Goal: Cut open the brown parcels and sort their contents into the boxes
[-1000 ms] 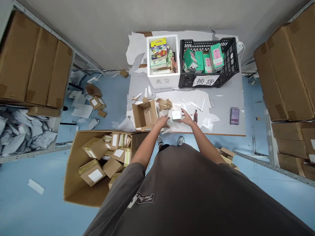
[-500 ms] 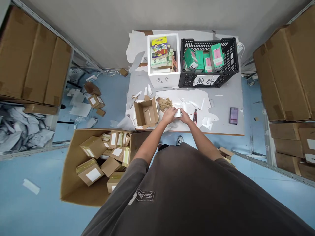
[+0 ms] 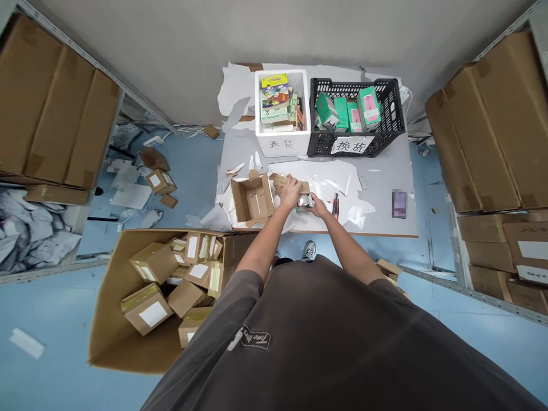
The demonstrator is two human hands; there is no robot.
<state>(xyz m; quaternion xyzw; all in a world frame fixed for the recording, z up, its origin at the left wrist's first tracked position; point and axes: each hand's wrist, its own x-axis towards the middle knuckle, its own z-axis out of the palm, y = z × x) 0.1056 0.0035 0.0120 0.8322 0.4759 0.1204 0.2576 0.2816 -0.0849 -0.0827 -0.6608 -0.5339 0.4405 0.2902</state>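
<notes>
Your right fingers (image 3: 315,202) grip the small box (image 3: 309,204), where something silvery (image 3: 304,200) has just appeared: likely opened. Beside it, your left fingers' (image 3: 293,186) grip is unclear.

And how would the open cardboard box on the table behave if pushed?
The open cardboard box would probably slide rather than roll, given its flat sides. Its thin cardboard walls suggest lightness; the flap at its far edge would likely bend easily.
</notes>
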